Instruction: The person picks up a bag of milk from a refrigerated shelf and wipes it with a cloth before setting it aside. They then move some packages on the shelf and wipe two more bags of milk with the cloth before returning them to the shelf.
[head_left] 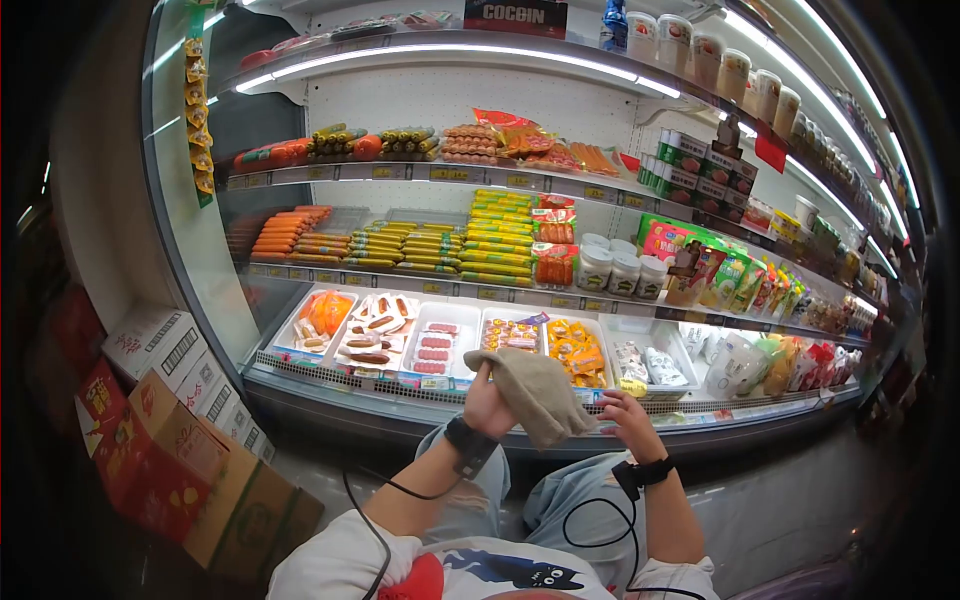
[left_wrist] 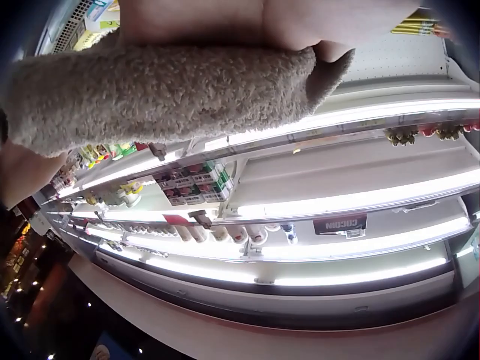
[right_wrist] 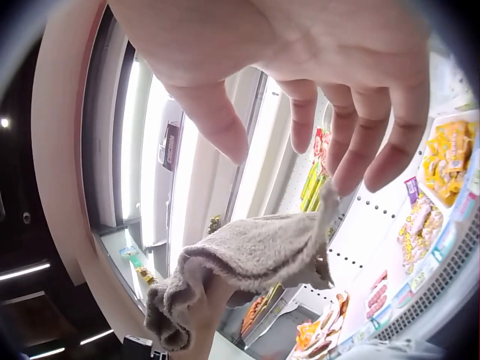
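Observation:
A folded grey-beige cloth [head_left: 535, 395] with a fuzzy towel surface is held up in front of the chilled display. My left hand [head_left: 487, 408] grips it near its left end, and part of the cloth drapes over that hand. In the left wrist view the cloth [left_wrist: 165, 97] runs under my fingers [left_wrist: 262, 19]. My right hand [head_left: 632, 425] is just off the cloth's right end, fingers loosely spread. From the right wrist view, one corner of the cloth [right_wrist: 255, 247] rises right to the fingertips of the right hand [right_wrist: 322, 52], which are not closed round it.
White trays [head_left: 433, 345] of sausages and packaged snacks line the lowest shelf. Above, shelves carry stacked yellow sausages [head_left: 500, 237], lidded jars [head_left: 622, 272] and black-and-green boxes [head_left: 700, 170]. Cardboard cartons [head_left: 185, 440] stand at the left. Cables [head_left: 372, 515] trail from both wrists.

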